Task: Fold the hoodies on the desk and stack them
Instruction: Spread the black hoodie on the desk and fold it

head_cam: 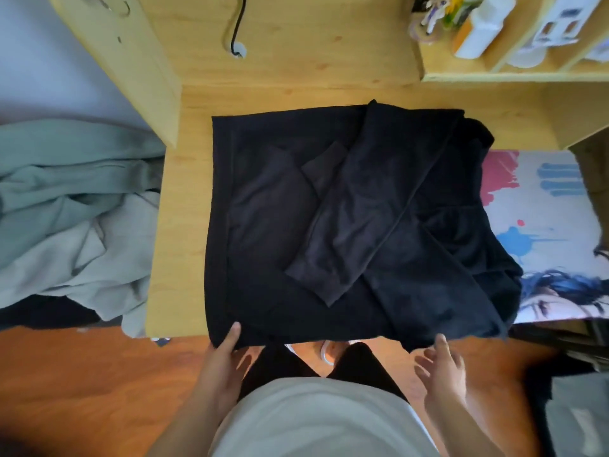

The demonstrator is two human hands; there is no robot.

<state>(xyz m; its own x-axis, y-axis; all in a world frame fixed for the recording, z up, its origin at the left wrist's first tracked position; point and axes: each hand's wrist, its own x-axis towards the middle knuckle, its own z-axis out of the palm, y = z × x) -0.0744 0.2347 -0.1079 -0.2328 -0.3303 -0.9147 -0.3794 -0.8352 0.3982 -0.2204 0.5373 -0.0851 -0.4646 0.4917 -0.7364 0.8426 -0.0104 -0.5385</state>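
From the head camera I see the black hoodie [356,219] spread flat on the desk [184,209], sleeves crossed on top. My left hand [227,352] touches its near edge with straight fingers. My right hand [441,361] is spread open just beside that edge. The hood end is too dark to make out. More hoodies [72,206] lie piled at the left, cut off by the frame.

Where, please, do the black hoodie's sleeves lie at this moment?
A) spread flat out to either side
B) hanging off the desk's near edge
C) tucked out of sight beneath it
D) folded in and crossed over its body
D: both sleeves lie folded inward, crossing on top of the black hoodie spread on the desk.
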